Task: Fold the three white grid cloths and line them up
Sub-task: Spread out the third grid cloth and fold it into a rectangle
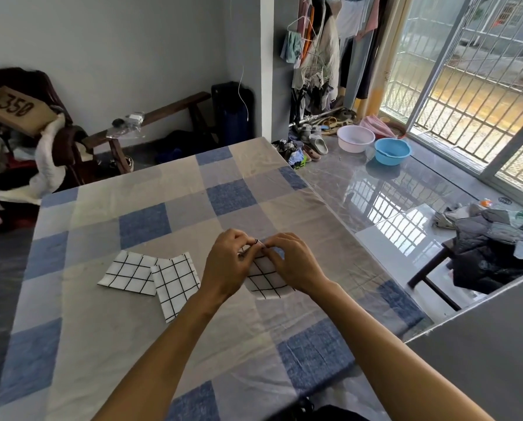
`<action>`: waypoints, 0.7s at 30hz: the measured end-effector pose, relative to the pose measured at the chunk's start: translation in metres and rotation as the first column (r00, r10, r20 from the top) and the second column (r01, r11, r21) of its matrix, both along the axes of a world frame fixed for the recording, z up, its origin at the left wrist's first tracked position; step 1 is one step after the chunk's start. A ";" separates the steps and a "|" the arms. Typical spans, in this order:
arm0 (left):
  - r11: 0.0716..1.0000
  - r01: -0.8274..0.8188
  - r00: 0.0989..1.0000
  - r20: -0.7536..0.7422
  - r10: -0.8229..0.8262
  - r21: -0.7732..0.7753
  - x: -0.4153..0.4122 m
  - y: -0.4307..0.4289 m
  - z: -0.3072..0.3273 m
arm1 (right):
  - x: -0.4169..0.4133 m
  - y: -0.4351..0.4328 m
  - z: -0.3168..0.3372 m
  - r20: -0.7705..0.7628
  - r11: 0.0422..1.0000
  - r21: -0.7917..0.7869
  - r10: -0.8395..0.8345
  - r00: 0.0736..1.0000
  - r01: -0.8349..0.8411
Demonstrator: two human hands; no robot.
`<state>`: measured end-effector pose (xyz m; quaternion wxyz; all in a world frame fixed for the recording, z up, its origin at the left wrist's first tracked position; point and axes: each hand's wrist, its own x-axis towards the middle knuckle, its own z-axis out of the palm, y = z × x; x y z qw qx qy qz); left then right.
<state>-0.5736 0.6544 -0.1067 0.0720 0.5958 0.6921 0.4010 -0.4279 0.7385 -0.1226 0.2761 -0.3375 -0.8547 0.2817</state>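
Bearing grid cloths [129,273], a checked sheet [138,226] lies near a barred window [473,95]

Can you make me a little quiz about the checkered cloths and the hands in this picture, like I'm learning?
1. True or false: the left hand and the right hand both pinch the same grid cloth.
2. How many more cloths lie on the table that no hand holds?
3. Where is the blue basin? A on the table, B on the floor, C in a hand.
Key: 1 true. 2 two: the left cloth and the middle cloth. 3 B.
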 end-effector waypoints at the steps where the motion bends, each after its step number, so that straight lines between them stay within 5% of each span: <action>1: 1.000 -0.012 0.999 -0.044 0.012 0.004 -0.002 -0.001 0.000 | 0.000 0.000 0.001 0.016 1.000 -0.002 0.006 1.000 -0.006; 13: 1.000 -0.008 1.000 0.012 0.008 0.005 -0.002 -0.004 0.011 | 0.008 -0.004 0.008 0.094 0.998 -0.057 0.019 0.995 -0.014; 21: 1.000 -0.009 1.000 -0.017 0.010 0.020 -0.005 -0.004 0.018 | -0.001 -0.005 0.029 -0.138 0.971 -0.237 -0.073 0.988 0.038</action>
